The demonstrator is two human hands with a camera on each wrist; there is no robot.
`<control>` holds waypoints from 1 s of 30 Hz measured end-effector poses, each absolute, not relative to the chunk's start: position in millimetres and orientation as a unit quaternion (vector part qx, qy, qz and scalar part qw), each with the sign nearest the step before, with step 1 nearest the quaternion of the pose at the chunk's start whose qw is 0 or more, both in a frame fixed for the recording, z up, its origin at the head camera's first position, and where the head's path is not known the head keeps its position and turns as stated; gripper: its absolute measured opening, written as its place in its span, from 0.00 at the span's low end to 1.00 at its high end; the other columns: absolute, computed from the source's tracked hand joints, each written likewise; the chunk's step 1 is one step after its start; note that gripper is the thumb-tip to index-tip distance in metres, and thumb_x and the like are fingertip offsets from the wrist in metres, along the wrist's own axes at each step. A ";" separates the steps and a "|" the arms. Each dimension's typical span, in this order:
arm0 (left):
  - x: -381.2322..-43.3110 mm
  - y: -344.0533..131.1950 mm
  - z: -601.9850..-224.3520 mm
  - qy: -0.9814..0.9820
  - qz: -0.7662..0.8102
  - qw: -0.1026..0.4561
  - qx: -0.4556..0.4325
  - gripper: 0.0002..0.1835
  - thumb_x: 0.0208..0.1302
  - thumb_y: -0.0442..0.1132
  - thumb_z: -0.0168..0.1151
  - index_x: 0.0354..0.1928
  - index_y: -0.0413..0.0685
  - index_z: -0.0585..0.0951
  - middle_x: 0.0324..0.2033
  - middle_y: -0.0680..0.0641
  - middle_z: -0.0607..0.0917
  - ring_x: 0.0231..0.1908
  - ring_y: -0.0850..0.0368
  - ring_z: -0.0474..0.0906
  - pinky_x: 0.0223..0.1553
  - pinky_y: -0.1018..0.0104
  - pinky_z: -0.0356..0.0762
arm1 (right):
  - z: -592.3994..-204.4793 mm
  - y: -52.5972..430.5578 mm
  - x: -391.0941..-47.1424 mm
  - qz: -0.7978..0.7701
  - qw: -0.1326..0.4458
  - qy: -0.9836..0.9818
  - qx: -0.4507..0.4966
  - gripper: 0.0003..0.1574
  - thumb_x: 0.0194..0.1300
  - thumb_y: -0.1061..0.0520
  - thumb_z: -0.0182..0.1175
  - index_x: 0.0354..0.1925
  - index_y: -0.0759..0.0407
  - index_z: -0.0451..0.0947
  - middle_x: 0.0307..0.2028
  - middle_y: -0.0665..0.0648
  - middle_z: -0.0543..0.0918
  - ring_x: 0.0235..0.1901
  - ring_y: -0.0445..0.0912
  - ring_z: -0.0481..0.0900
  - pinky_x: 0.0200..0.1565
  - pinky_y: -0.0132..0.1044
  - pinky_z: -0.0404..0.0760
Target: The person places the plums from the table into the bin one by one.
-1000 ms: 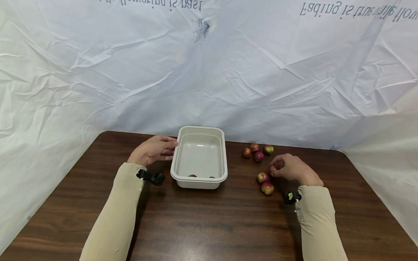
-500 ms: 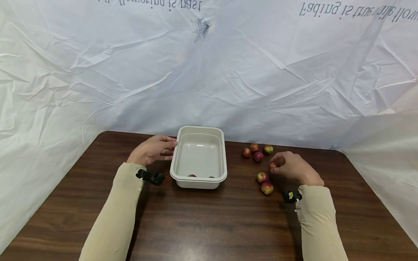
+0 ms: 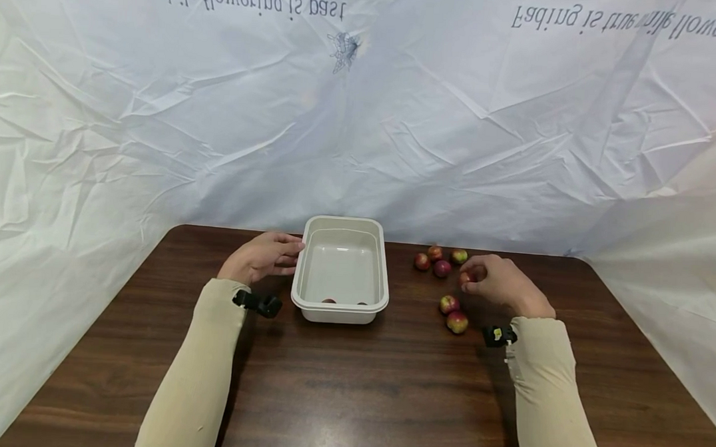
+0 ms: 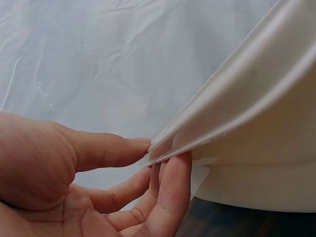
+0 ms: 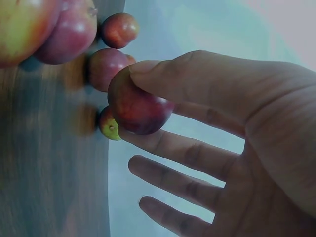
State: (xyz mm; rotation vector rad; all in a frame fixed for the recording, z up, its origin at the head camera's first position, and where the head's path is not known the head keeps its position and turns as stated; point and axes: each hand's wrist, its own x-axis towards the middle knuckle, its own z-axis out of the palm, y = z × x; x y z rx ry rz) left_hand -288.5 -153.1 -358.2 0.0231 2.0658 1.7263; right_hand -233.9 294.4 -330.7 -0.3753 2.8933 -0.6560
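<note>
Between thumb and fingers, the right hand pinches one red apple.

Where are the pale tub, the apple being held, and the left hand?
Pale tub [image 3: 340, 269]: head view, bare inner floor.
Held apple [image 5: 139, 109]: right wrist view, its uncovered side.
Left hand [image 3: 262, 257]: head view, back of the hand.

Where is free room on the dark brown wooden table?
Free: the table between the beige fabric sleeves, in front of the cream rectangular plastic tub. Crowded: farther right, where small round reddish apples lie beside the right hand.
</note>
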 end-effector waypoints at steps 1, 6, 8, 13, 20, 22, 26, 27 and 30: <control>-288.6 -153.2 -358.3 0.748 0.625 0.223 0.008 0.26 0.79 0.41 0.54 0.71 0.36 0.68 0.63 0.36 0.77 0.45 0.59 0.82 0.47 0.66 0.86 | -329.8 293.9 -233.2 -0.219 0.073 0.965 -0.127 0.20 0.68 0.56 0.66 0.57 0.61 0.81 0.44 0.58 0.89 0.45 0.51 0.85 0.45 0.50 0.83; -288.4 -153.9 -358.0 0.747 0.627 0.223 0.008 0.26 0.79 0.41 0.54 0.72 0.36 0.68 0.64 0.35 0.76 0.46 0.58 0.83 0.48 0.65 0.86 | -326.6 291.5 -231.3 -0.215 0.059 0.967 -0.127 0.19 0.68 0.56 0.66 0.55 0.60 0.81 0.44 0.58 0.88 0.45 0.52 0.84 0.45 0.50 0.82; -288.7 -153.8 -358.3 0.746 0.627 0.222 0.007 0.26 0.79 0.41 0.54 0.71 0.36 0.68 0.63 0.35 0.76 0.46 0.58 0.83 0.48 0.65 0.86 | -325.6 290.5 -230.8 -0.212 0.056 0.968 -0.126 0.20 0.68 0.56 0.66 0.56 0.60 0.81 0.45 0.59 0.88 0.47 0.53 0.84 0.46 0.51 0.82; -289.3 -153.5 -359.3 0.748 0.626 0.221 0.011 0.26 0.79 0.41 0.55 0.72 0.35 0.67 0.64 0.34 0.76 0.47 0.57 0.82 0.48 0.65 0.85 | -322.8 286.8 -229.1 -0.209 0.049 0.968 -0.128 0.24 0.69 0.54 0.65 0.60 0.61 0.79 0.48 0.61 0.88 0.50 0.56 0.84 0.48 0.54 0.82; -287.3 -153.1 -358.5 0.748 0.625 0.222 0.009 0.25 0.79 0.41 0.54 0.71 0.36 0.68 0.63 0.35 0.76 0.46 0.58 0.83 0.48 0.64 0.86 | -320.2 282.4 -228.4 -0.220 0.042 0.964 -0.144 0.24 0.69 0.54 0.66 0.60 0.62 0.79 0.48 0.61 0.88 0.49 0.54 0.85 0.48 0.53 0.83; -286.4 -152.5 -357.7 0.749 0.625 0.221 0.007 0.25 0.79 0.41 0.54 0.71 0.36 0.69 0.64 0.35 0.77 0.45 0.58 0.83 0.48 0.64 0.86 | -319.6 281.4 -228.2 -0.220 0.040 0.963 -0.148 0.25 0.69 0.55 0.66 0.61 0.63 0.78 0.48 0.61 0.88 0.50 0.54 0.84 0.49 0.53 0.83; -284.9 -152.6 -356.4 0.752 0.622 0.219 0.004 0.24 0.80 0.41 0.53 0.70 0.38 0.70 0.64 0.35 0.76 0.46 0.58 0.83 0.49 0.63 0.86 | -317.5 278.0 -226.3 -0.219 0.036 0.963 -0.151 0.26 0.69 0.55 0.66 0.62 0.64 0.78 0.49 0.61 0.87 0.51 0.55 0.84 0.51 0.54 0.82; -284.6 -152.9 -356.5 0.753 0.621 0.218 0.006 0.24 0.80 0.41 0.53 0.70 0.38 0.70 0.65 0.35 0.76 0.46 0.58 0.83 0.49 0.63 0.86 | -316.8 277.3 -226.0 -0.218 0.036 0.964 -0.151 0.26 0.69 0.55 0.66 0.62 0.64 0.78 0.50 0.61 0.87 0.52 0.55 0.84 0.51 0.54 0.82; -284.4 -153.5 -357.3 0.755 0.619 0.216 0.009 0.24 0.80 0.42 0.53 0.71 0.38 0.69 0.65 0.34 0.76 0.47 0.57 0.83 0.51 0.63 0.86 | -314.9 275.0 -224.7 -0.211 0.032 0.965 -0.151 0.26 0.69 0.55 0.66 0.63 0.63 0.77 0.54 0.62 0.85 0.54 0.57 0.83 0.53 0.56 0.81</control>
